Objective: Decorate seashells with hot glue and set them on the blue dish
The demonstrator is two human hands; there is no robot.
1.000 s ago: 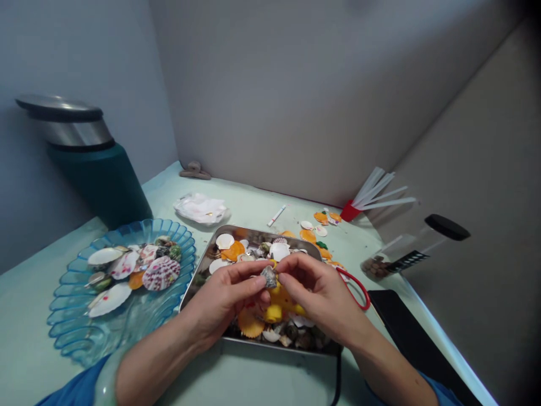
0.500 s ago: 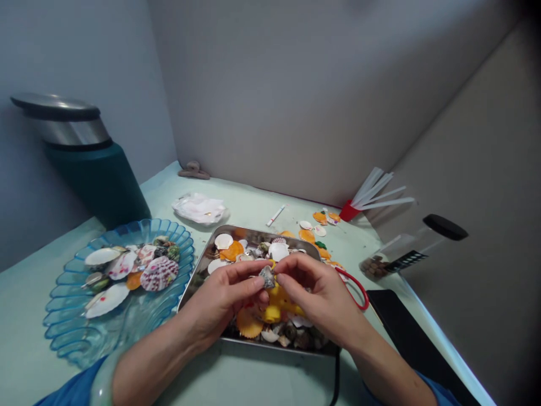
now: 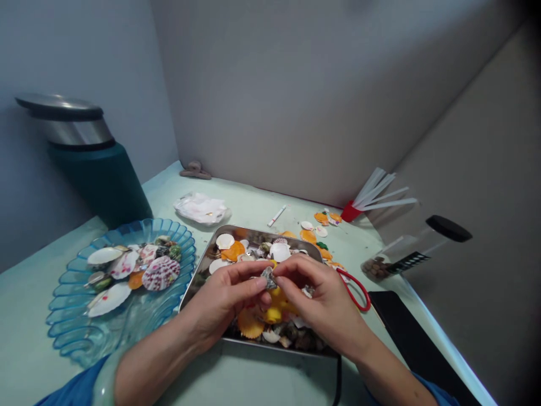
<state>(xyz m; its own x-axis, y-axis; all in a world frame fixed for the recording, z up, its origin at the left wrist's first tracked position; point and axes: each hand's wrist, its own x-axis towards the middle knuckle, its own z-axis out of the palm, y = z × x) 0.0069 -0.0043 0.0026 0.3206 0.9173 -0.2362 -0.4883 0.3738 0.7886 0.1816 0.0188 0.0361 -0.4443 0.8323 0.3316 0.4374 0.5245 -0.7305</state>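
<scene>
Above the metal tray [image 3: 198,277], my left hand [image 3: 226,299] pinches a small grey speckled seashell [image 3: 269,278] between thumb and fingers. My right hand [image 3: 323,299] is closed too, its thumb and forefinger meeting at the shell's right edge. Whether anything else is between those fingertips cannot be seen. Beneath the hands lies a yellow plastic tool [image 3: 274,314], partly covered by my right hand. The tray holds many shells, among them an orange scallop shell [image 3: 250,323] and white ones near the back.
Left of the tray stands a blue scalloped dish [image 3: 63,316] with several shells. A green flask [image 3: 101,180], a crumpled white packet [image 3: 203,208] and a white marker [image 3: 276,216] lie behind. On the right are red-handled scissors [image 3: 359,290], a red cup [image 3: 350,211] of white sticks, a clear jar [image 3: 376,268] and a black phone [image 3: 406,321].
The grey shell has turned slightly between my fingers, and my right fingertips sit closer against it. The whole view has shifted a little; nothing else has moved.
</scene>
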